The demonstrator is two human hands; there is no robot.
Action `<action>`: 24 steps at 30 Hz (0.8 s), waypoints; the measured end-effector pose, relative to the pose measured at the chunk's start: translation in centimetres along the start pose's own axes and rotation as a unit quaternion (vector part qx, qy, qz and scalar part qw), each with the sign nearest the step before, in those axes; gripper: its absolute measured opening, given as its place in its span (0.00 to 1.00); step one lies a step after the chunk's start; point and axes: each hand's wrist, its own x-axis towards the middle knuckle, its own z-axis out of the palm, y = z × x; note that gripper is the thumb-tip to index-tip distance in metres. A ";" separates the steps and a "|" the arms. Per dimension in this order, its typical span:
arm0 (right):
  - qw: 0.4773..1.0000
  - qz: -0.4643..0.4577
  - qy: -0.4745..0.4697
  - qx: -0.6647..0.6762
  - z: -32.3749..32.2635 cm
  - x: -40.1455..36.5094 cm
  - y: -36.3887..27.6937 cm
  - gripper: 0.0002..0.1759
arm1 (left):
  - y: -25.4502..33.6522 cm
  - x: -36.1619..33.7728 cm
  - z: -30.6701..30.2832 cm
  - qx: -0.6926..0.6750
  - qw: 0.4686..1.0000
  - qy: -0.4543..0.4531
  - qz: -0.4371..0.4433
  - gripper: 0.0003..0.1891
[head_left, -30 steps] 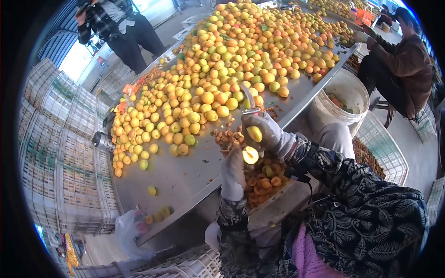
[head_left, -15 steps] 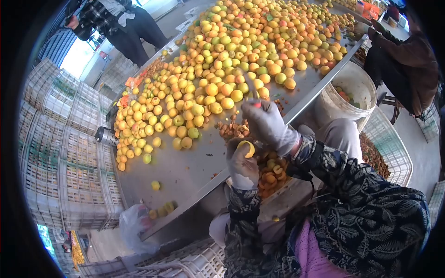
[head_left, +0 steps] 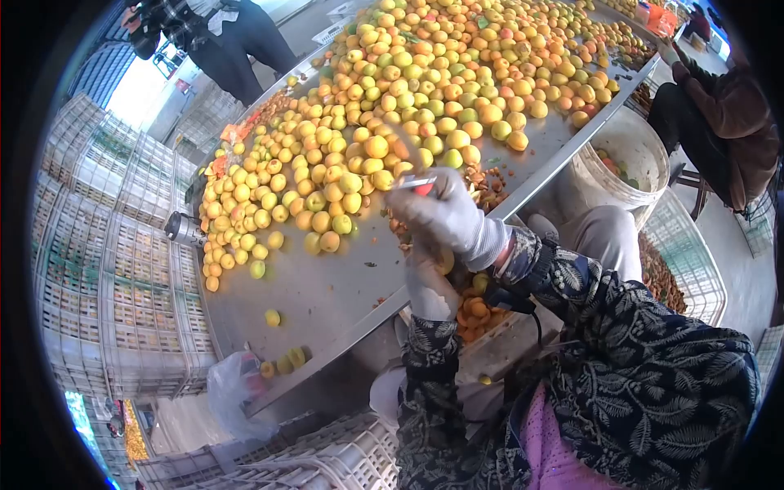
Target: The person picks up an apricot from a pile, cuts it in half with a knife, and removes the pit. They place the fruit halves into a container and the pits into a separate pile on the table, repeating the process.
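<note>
Both my hands wear pale gloves and meet over the near edge of the metal table (head_left: 327, 282). My right hand (head_left: 453, 214) is closed around a knife (head_left: 416, 182) with some red at its handle; its blade is smeared by motion. Just below, my left hand (head_left: 431, 286) is partly covered by the right one. Its fingers curl around a yellow apricot (head_left: 445, 260), of which only a small part shows. Beneath the hands, orange apricot halves (head_left: 474, 317) lie in a container. Brown pits (head_left: 487, 189) are scattered on the tabletop beside my right hand.
A large heap of apricots (head_left: 384, 106) covers much of the table. Right of it stand a white bucket (head_left: 581, 175) and a crate (head_left: 712, 282) of pits. Stacked crates (head_left: 77, 302) line the left. One person (head_left: 237, 49) stands across; another (head_left: 735, 131) sits at right.
My right hand has moved left and over my left hand, now hiding much of it and the apricot. The knife has shifted left with it. The view has shifted slightly.
</note>
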 end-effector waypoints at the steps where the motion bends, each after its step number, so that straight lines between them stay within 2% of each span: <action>1: 0.995 -0.037 -0.054 -0.074 0.2 0.0 -0.1 0.12 | -0.5 0.2 -0.3 0.028 0.998 -0.051 0.027 0.21; 2: 0.980 -0.074 -0.108 -0.148 0.4 -0.1 -0.2 0.13 | -0.9 0.0 0.1 0.028 0.998 -0.051 0.028 0.21; 3: 0.971 -0.025 -0.153 -0.184 0.2 -0.6 -0.6 0.15 | -1.1 -0.3 0.8 -0.029 0.999 0.006 0.045 0.20; 4: 0.970 -0.026 -0.155 -0.185 0.3 -0.5 -0.4 0.15 | -1.3 -0.6 1.4 -0.085 0.992 0.064 0.061 0.20; 5: 0.970 -0.008 -0.161 -0.179 0.2 -0.3 0.1 0.15 | -2.1 -0.8 1.8 0.041 0.998 0.032 0.024 0.22; 6: 0.970 0.010 -0.168 -0.173 0.2 -0.2 0.6 0.15 | -2.3 -0.8 2.0 0.042 0.998 0.033 0.025 0.22; 7: 0.962 0.014 -0.173 -0.212 0.1 -0.1 1.3 0.11 | -2.4 -0.8 2.3 -0.037 0.998 0.053 0.001 0.21; 9: 0.955 -0.015 -0.175 -0.240 0.3 -0.2 1.3 0.11 | -2.6 -0.7 3.1 -0.193 0.976 0.087 -0.045 0.20; 11: 0.948 -0.045 -0.172 -0.266 0.7 -0.6 0.9 0.11 | -2.6 -0.5 3.7 -0.343 0.928 0.114 -0.091 0.18; 14: 0.963 -0.008 -0.119 -0.241 1.2 -0.9 0.5 0.11 | -1.8 -0.1 3.9 -0.549 0.808 0.148 -0.155 0.16; 15: 0.990 0.008 -0.020 -0.137 1.5 -0.3 1.0 0.11 | -1.4 -0.2 3.6 -0.548 0.809 0.147 -0.155 0.16; 16: 0.996 0.023 0.077 -0.028 1.4 0.4 1.4 0.11 | 0.9 -0.1 2.8 -0.316 0.934 0.142 -0.087 0.15; 17: 0.996 0.022 0.078 -0.020 0.5 1.4 1.7 0.10 | 2.7 0.2 1.9 -0.059 0.991 0.124 -0.012 0.15; 18: 0.996 0.017 0.082 -0.018 0.4 1.4 1.1 0.10 | 3.7 0.4 1.0 -0.058 0.991 0.119 -0.008 0.15; 20: 0.996 0.021 0.073 -0.036 0.1 1.4 -0.2 0.09 | 4.9 0.6 0.0 0.134 0.982 0.006 0.130 0.15; 21: 0.995 -0.027 0.085 -0.045 0.0 1.9 0.3 0.09 | 4.1 0.5 0.4 0.132 0.983 0.006 0.130 0.15; 23: 0.994 -0.021 0.105 -0.012 -0.3 2.0 0.1 0.10 | 3.1 0.6 1.1 -0.041 0.996 0.030 0.069 0.16; 24: 0.992 -0.014 0.123 0.025 -0.5 2.1 0.1 0.12 | 2.6 0.3 1.3 -0.041 0.996 0.033 0.068 0.16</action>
